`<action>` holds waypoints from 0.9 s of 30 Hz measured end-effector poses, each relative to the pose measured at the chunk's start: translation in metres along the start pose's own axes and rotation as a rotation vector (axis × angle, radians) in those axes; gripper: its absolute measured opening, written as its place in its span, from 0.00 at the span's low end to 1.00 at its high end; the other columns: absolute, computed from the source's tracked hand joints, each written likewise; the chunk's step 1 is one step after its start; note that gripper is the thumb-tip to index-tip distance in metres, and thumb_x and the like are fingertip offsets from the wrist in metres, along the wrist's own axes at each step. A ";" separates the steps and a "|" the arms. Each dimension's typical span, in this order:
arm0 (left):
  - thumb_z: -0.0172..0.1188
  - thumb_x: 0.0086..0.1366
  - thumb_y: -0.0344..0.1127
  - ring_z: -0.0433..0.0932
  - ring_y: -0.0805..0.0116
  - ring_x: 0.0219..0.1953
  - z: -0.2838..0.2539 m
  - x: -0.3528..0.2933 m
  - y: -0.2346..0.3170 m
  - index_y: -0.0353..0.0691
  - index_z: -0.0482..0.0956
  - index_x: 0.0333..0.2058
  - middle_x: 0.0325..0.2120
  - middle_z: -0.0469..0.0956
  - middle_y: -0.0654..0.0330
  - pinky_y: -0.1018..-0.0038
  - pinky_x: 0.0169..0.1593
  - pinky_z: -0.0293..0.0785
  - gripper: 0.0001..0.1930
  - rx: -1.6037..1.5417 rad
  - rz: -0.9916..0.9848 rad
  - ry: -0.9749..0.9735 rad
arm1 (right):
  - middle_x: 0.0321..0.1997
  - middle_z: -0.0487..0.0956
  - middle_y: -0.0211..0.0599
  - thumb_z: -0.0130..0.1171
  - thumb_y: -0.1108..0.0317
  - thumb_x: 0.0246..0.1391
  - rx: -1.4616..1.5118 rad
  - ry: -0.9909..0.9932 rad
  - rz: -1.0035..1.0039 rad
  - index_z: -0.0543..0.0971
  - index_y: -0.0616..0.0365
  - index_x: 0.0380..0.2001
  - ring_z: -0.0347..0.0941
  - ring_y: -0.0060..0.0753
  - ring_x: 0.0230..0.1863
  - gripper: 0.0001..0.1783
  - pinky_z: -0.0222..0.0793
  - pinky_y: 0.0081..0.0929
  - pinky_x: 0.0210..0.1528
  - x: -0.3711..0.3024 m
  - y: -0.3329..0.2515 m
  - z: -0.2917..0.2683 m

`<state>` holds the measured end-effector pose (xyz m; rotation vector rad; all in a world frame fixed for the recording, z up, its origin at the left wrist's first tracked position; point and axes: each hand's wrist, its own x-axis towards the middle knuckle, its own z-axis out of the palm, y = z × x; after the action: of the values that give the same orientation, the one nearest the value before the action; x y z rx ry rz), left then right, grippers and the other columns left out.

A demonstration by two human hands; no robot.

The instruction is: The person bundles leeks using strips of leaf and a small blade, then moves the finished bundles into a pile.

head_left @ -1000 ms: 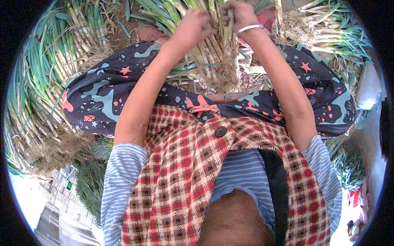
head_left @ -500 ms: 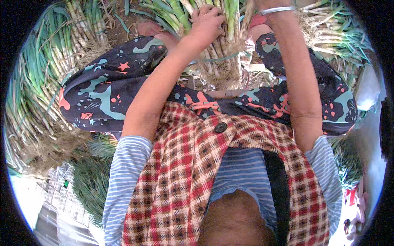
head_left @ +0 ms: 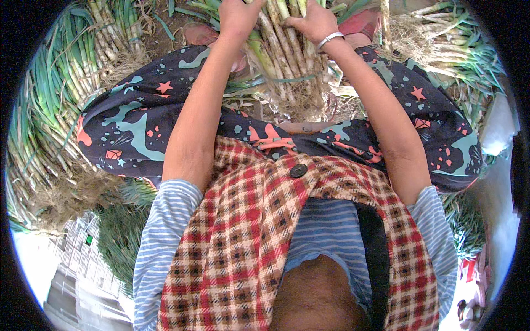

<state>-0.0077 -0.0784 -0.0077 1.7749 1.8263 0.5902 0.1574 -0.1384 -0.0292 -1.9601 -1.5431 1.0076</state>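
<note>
A bundle of green onions (head_left: 284, 47) stands between my legs, its pale stalks and root ends toward me. A green tie (head_left: 298, 79) goes round it just above the roots (head_left: 301, 96). Against the bundle's left side, my left hand (head_left: 238, 17) is closed, with part of its fingers cut off by the upper edge. My right hand (head_left: 316, 23) grips the other side, thumb lying across the stalks; a silvery bracelet (head_left: 331, 39) circles that wrist. The leafy ends run out of view at the top.
Many green onions (head_left: 41, 127) lie in piles along the left, roots toward me. More bundles (head_left: 441, 38) lie at the far right, near a pale plastic-like thing (head_left: 495, 124). Dark green leaves (head_left: 124, 243) are heaped behind my left side. My patterned trouser legs (head_left: 132, 118) flank the bundle.
My left hand has shifted from the top of the bundle to its left side. My right hand has come in from the right and now holds the bundle too.
</note>
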 end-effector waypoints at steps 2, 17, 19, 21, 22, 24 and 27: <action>0.67 0.47 0.39 0.76 0.48 0.36 -0.002 0.000 0.001 0.25 0.68 0.36 0.30 0.76 0.42 0.63 0.38 0.71 0.25 -0.078 -0.062 -0.086 | 0.29 0.77 0.52 0.63 0.49 0.32 -0.103 0.059 -0.002 0.77 0.59 0.32 0.74 0.53 0.33 0.26 0.68 0.42 0.37 0.001 0.008 0.007; 0.53 0.53 0.40 0.76 0.45 0.36 0.028 0.020 0.019 0.28 0.72 0.35 0.31 0.76 0.41 0.60 0.40 0.70 0.18 -0.080 -0.011 -0.456 | 0.20 0.75 0.30 0.60 0.76 0.37 0.830 -0.066 0.141 0.76 0.63 0.32 0.69 0.21 0.16 0.14 0.65 0.19 0.18 0.003 0.024 -0.010; 0.53 0.54 0.40 0.75 0.44 0.37 0.033 0.008 0.001 0.28 0.71 0.36 0.32 0.76 0.39 0.59 0.41 0.70 0.18 -0.013 0.010 -0.372 | 0.21 0.76 0.31 0.61 0.75 0.36 0.835 -0.070 0.130 0.76 0.63 0.32 0.69 0.21 0.16 0.13 0.65 0.19 0.18 0.004 0.021 -0.004; 0.52 0.55 0.40 0.75 0.43 0.38 0.038 -0.006 -0.014 0.29 0.71 0.38 0.32 0.75 0.38 0.59 0.42 0.70 0.19 0.049 0.032 -0.300 | 0.21 0.76 0.31 0.61 0.75 0.36 0.837 -0.086 0.150 0.76 0.63 0.32 0.69 0.21 0.16 0.14 0.65 0.19 0.18 0.003 0.021 0.002; 0.52 0.56 0.41 0.74 0.40 0.39 0.040 -0.018 -0.019 0.29 0.69 0.40 0.33 0.75 0.36 0.58 0.42 0.69 0.20 -0.072 0.011 -0.311 | 0.21 0.76 0.31 0.62 0.75 0.36 0.834 -0.088 0.158 0.76 0.63 0.31 0.69 0.22 0.16 0.13 0.66 0.19 0.18 0.002 0.021 0.002; 0.52 0.55 0.40 0.73 0.41 0.40 0.031 -0.039 -0.001 0.29 0.71 0.37 0.32 0.75 0.37 0.59 0.43 0.69 0.18 -0.026 -0.029 -0.310 | 0.21 0.76 0.32 0.62 0.75 0.36 0.823 -0.087 0.166 0.76 0.64 0.31 0.70 0.22 0.16 0.13 0.66 0.20 0.18 0.002 0.021 -0.003; 0.60 0.50 0.39 0.76 0.47 0.35 0.039 -0.039 -0.012 0.33 0.75 0.33 0.31 0.78 0.47 0.62 0.40 0.72 0.16 -0.143 -0.136 -0.337 | 0.20 0.76 0.32 0.61 0.74 0.37 0.791 -0.062 0.123 0.76 0.64 0.31 0.70 0.21 0.16 0.13 0.66 0.19 0.18 0.004 0.023 0.001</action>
<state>0.0080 -0.1200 -0.0425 1.5352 1.6143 0.3351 0.1719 -0.1410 -0.0473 -1.4644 -0.8400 1.4547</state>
